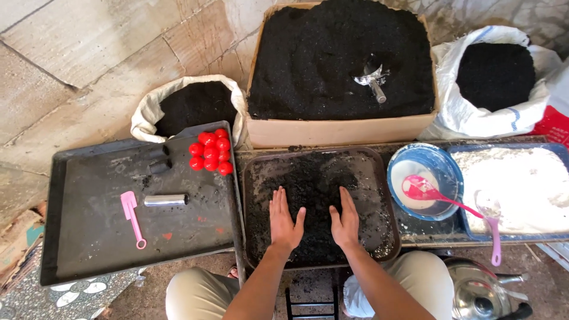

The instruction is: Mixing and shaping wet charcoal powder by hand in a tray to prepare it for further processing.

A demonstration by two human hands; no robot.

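Nearest us, knees in beige trousers (201, 293), then our left hand (285, 220) and right hand (345, 219), both flat, fingers spread, gripping nothing, pressing the black powder (311, 195) in the dark middle tray (379, 237). Pushing outward could spill powder over the low rim, or nudge the red balls (211, 150) off the left tray (89, 249).

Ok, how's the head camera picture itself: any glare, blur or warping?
Head view: soft, even daylight, no hard shadows; both hands, left and right, sharp on the dark soil tray; small glare on the metal scoop and kettle; white powder nearly washed out; wide-angle bending at the edges.
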